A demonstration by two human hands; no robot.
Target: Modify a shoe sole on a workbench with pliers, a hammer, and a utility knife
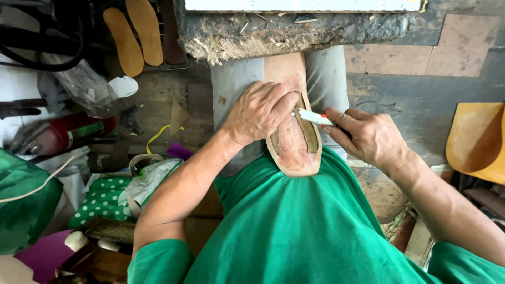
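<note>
A tan leather shoe sole rests lengthwise on my lap, its surface smeared reddish in the middle. My left hand presses down on its left side, fingers curled over the sole. My right hand grips a white-handled knife with an orange part near my fingers. The knife tip touches the sole next to my left fingertips, by a narrow darker strip along the sole's right edge.
A worn wooden workbench edge stands just past my knees. Two tan insoles lie at the upper left among bags and clutter. A green polka-dot bag sits at my left. A large tan leather piece lies at the right.
</note>
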